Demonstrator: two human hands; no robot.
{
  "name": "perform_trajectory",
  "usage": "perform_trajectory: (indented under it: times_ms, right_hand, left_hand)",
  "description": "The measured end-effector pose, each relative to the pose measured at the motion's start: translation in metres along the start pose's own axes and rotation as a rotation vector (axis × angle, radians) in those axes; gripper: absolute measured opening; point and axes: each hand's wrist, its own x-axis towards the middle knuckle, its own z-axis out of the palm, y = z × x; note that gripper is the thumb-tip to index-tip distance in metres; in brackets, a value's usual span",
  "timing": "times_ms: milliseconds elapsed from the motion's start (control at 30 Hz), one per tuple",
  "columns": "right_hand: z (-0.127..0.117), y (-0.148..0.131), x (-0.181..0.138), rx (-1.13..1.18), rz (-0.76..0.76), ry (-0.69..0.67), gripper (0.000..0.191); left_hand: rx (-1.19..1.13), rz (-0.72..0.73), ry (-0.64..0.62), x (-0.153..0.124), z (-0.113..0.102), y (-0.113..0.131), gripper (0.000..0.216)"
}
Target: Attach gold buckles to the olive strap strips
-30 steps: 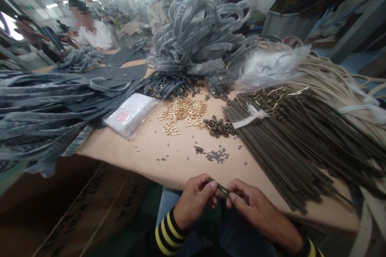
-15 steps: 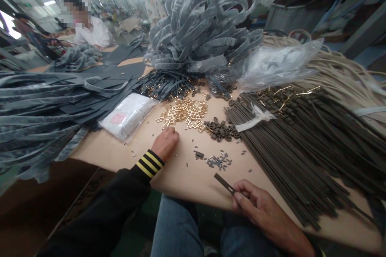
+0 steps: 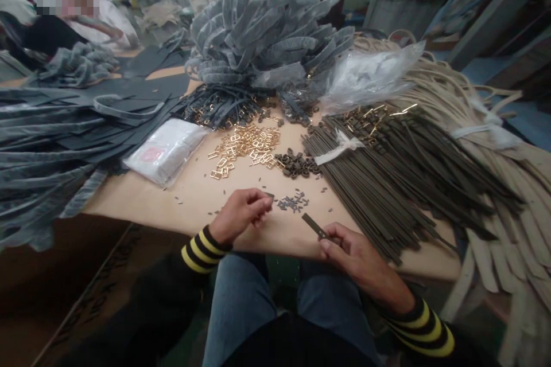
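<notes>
My right hand [image 3: 348, 255] pinches the end of a short dark strap piece [image 3: 313, 225] at the table's near edge. My left hand [image 3: 243, 213] hovers just over the table with fingers curled in a pinch; something small and dark shows at the fingertips, too small to name. Between the hands lie several small dark pins [image 3: 293, 202]. Farther back sit a heap of gold buckles [image 3: 245, 148] and a cluster of dark loops [image 3: 297, 164].
A bundle of dark brown straps [image 3: 387, 178] tied with white ribbon fills the right. Grey velvet straps [image 3: 47, 143] lie left and heap up behind [image 3: 267, 23]. A white plastic packet [image 3: 166, 150], clear bag [image 3: 370, 77] and beige cords [image 3: 473, 120] surround. A person sits far left.
My left hand has drawn back from the gold buckles toward the near edge, closed in a pinch. The right hand keeps holding the strap piece; the camera tilted down.
</notes>
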Motion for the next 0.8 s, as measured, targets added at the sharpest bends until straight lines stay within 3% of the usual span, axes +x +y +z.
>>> perform_trajectory:
  times_ms: [100, 233, 633, 800]
  right_hand:
    - [0.000, -0.002, -0.010, -0.060, -0.023, -0.013, 0.018]
    - [0.007, 0.000, -0.019, -0.056, 0.005, -0.043, 0.017]
    - [0.021, 0.000, -0.034, -0.343, -0.046, -0.129, 0.016]
    - [0.024, -0.001, -0.038, -0.394, 0.000, -0.091, 0.009]
  left_hand:
    - [-0.550, -0.164, -0.152, -0.039, 0.053, 0.000, 0.025]
    - [-0.799, -0.320, -0.175, -0.068, 0.096, -0.008, 0.026]
    - [-0.614, -0.204, -0.181, -0.081, 0.102, -0.011, 0.010]
    - [-0.695, -0.172, -0.172, -0.083, 0.103, -0.015, 0.013]
